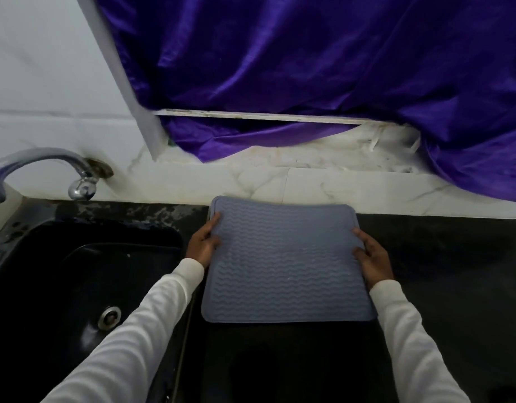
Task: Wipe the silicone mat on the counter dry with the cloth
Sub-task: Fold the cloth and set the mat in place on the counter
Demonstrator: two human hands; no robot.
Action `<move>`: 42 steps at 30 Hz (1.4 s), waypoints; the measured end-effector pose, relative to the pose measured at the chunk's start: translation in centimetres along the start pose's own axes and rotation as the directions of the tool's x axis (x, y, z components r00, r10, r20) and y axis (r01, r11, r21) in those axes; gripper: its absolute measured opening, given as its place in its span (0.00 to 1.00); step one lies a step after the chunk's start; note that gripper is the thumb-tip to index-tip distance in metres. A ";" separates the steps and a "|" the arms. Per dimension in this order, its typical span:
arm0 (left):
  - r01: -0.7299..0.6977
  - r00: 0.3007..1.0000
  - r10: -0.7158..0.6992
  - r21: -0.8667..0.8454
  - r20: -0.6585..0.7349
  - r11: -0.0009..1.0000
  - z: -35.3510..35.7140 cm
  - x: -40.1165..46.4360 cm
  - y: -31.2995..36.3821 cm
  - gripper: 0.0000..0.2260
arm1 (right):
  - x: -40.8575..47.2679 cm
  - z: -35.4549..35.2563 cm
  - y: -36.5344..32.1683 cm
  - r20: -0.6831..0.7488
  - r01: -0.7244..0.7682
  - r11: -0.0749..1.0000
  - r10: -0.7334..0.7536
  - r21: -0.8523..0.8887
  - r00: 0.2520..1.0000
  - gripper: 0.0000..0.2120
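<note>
My left hand and right hand pinch the silicone mat by its side edges. It looks floppy, light, maybe slick when wet, so the edges seem the safest hold.

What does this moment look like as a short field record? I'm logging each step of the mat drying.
mat: grey-blue silicone mat, wavy ribs, on the black counter
left hand: left hand grips the mat's left edge
right hand: right hand grips the mat's right edge
cloth for wiping: none in view
sink: black sink left of the mat, tap above
backdrop: purple fabric
</note>
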State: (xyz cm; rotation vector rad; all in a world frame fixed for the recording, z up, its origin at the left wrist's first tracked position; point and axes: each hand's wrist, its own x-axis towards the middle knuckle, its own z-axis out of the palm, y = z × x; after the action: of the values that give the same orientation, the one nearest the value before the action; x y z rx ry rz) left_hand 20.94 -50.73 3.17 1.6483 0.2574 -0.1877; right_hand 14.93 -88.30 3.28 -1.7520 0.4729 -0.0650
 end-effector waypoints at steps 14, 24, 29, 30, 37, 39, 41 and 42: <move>0.095 0.992 -0.110 0.194 0.066 0.976 -1.6 5.6 -4.6 0.31 | 3.0 1.9 3.8 -0.053 -0.086 0.991 0.081 -0.100 0.995 0.21; 0.114 0.993 -0.118 0.117 0.031 0.987 -1.8 6.1 -4.4 0.33 | 3.5 2.3 4.0 -0.060 -0.096 0.995 0.094 -0.041 0.994 0.21; 0.129 0.991 -0.132 0.116 0.019 0.985 -1.8 5.9 -4.3 0.32 | 3.8 2.4 4.1 -0.028 -0.095 0.992 0.093 -0.080 0.995 0.22; 0.136 0.990 -0.138 0.112 0.015 0.984 -1.9 6.0 -4.4 0.32 | 3.8 2.5 3.9 -0.018 -0.094 0.991 0.093 -0.091 0.996 0.22; 0.128 0.992 -0.126 0.160 -0.019 0.979 -1.8 6.5 -4.8 0.32 | 3.9 2.5 4.1 -0.005 -0.073 0.989 0.073 -0.129 0.997 0.22; 0.102 0.994 -0.107 0.211 0.010 0.972 -2.0 6.5 -4.9 0.31 | 4.0 2.5 4.4 -0.005 -0.067 0.987 0.067 -0.145 0.998 0.22; 0.078 0.996 -0.087 0.254 0.025 0.964 -2.2 6.4 -5.2 0.31 | 4.1 2.5 4.5 -0.004 -0.073 0.984 0.073 -0.162 0.997 0.22; 0.053 0.998 -0.063 0.284 0.025 0.957 -2.2 6.3 -5.3 0.31 | 4.2 2.5 4.6 0.000 -0.071 0.983 0.072 -0.171 0.997 0.22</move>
State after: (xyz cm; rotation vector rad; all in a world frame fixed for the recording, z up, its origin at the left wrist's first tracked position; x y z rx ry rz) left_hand 25.47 -47.73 -3.38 1.9210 0.2629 -0.3081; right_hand 18.22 -88.12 -2.53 -1.9008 0.5498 0.0327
